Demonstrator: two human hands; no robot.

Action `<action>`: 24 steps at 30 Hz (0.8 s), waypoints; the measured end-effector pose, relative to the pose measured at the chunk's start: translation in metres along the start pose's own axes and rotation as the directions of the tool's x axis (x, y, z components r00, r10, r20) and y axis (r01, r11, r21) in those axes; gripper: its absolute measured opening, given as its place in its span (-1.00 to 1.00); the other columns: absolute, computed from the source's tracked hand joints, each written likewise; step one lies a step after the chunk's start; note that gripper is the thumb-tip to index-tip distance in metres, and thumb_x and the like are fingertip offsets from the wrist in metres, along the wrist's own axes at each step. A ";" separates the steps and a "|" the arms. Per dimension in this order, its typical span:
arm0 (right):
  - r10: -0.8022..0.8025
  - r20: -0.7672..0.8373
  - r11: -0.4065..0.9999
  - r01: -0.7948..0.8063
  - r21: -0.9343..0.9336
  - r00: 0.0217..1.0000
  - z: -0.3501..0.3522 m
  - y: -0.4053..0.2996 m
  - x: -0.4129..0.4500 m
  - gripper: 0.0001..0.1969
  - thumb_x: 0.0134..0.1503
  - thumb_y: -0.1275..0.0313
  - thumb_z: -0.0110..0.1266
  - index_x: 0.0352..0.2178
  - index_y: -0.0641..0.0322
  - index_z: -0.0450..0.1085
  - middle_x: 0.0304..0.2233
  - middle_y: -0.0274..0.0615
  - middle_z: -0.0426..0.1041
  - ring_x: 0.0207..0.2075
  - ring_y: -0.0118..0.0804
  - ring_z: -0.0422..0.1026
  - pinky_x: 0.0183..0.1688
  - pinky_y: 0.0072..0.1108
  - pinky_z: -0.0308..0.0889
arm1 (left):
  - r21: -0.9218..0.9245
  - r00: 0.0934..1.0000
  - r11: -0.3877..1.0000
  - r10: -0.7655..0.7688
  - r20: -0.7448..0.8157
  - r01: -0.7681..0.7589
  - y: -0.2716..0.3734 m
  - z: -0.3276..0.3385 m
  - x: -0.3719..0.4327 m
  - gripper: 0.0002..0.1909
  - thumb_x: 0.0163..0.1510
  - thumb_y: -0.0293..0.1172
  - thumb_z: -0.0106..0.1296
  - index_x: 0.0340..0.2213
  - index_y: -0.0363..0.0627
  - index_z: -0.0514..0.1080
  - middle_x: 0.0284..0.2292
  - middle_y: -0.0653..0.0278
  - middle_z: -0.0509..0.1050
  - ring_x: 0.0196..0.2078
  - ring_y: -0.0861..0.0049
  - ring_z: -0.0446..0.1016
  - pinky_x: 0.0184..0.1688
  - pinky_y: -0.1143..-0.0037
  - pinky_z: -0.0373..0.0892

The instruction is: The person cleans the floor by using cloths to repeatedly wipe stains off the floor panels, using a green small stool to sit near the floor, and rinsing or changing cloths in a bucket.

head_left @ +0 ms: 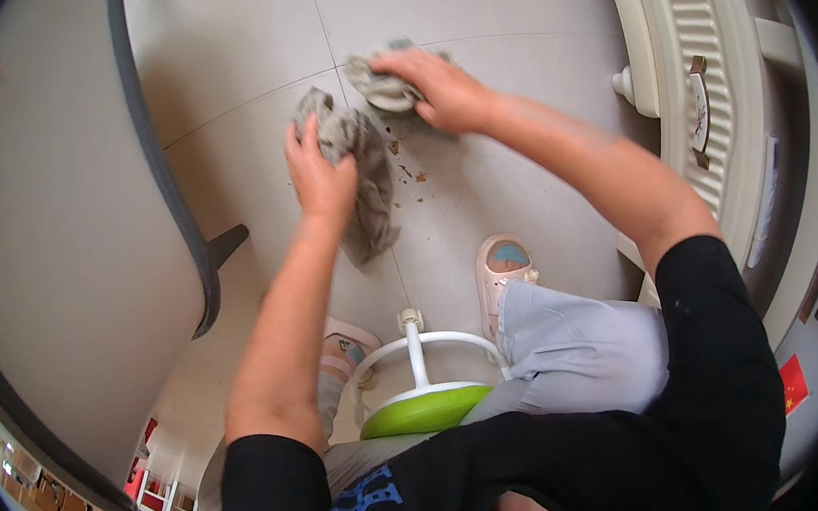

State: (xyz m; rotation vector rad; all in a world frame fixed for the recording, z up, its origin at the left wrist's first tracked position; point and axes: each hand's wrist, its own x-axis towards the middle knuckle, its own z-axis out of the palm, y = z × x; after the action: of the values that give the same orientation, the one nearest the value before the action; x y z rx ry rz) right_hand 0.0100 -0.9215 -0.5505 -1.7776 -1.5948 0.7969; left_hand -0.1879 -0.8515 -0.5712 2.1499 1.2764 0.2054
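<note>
My left hand (321,175) grips a crumpled grey cloth (374,200), whose lower end hangs down or trails along the tiled floor. Just to the right and farther from me, my right hand (444,93) has hold of a second bunched cloth (382,89), beige-grey and slightly blurred. The two cloths are apart. Between and below them, brown and yellowish crumbs (408,173) lie scattered on the pale floor tiles (490,181). Whether either cloth presses on the floor I cannot tell.
I sit on a green-seated stool (424,411) with a white foot ring and a caster (410,320). My pink clog (489,277) rests on the right. A cream cabinet (631,27) borders the right; a grey dark-edged panel (73,214) with a dark foot (229,245) stands left.
</note>
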 end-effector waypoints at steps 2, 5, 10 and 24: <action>-0.089 0.054 0.991 0.094 -0.100 0.995 -0.001 0.012 0.032 -0.36 -0.34 0.72 -0.11 -0.10 0.15 0.10 -0.02 -0.09 0.07 0.03 -0.11 0.02 0.06 -0.47 -0.01 | 0.070 0.993 0.994 0.079 0.089 -0.085 -0.004 -0.006 0.030 -0.33 -0.34 -0.52 -0.01 -0.07 -0.10 0.12 -0.03 -0.03 0.06 0.04 0.14 0.01 0.05 0.40 0.02; 0.111 0.275 0.884 0.031 -0.466 0.955 0.024 0.044 0.049 -0.39 -0.28 0.70 -0.16 -0.10 -0.01 0.14 0.06 -0.28 -0.02 0.08 -0.14 -0.06 0.04 -0.38 -0.03 | 0.164 0.970 0.981 0.065 0.236 -0.106 -0.008 0.006 0.047 -0.30 -0.31 -0.47 0.03 -0.04 -0.05 0.09 0.02 0.06 0.02 0.09 0.22 -0.06 0.07 0.39 0.00; 0.144 0.381 0.885 0.053 -0.462 0.914 0.036 0.029 0.018 -0.45 -0.22 0.64 -0.14 -0.11 -0.08 0.17 0.07 -0.35 -0.05 0.10 -0.17 -0.08 -0.02 -0.27 -0.01 | 0.293 0.896 0.938 0.037 0.442 -0.184 0.003 0.017 0.010 -0.25 -0.32 -0.44 0.09 -0.02 -0.10 0.04 0.02 0.06 0.02 0.10 0.23 -0.10 0.11 0.48 -0.09; 0.373 0.251 0.922 -0.387 0.003 0.893 0.090 -0.023 -0.093 -0.36 -0.28 0.67 -0.15 -0.05 0.02 0.06 -0.02 -0.08 0.05 0.00 -0.05 0.02 0.04 -0.43 -0.02 | -0.193 0.955 0.940 -0.253 0.155 0.281 0.016 0.057 -0.100 -0.33 -0.25 -0.58 -0.06 -0.03 -0.16 0.01 -0.09 0.01 0.11 -0.01 0.20 0.08 0.00 0.42 0.09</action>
State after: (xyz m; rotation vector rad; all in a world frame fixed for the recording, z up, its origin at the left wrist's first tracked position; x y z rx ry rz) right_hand -0.0822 -1.0076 -0.5861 -2.0479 -1.3683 1.2756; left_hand -0.2040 -0.9655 -0.5900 1.7583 1.3881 0.0839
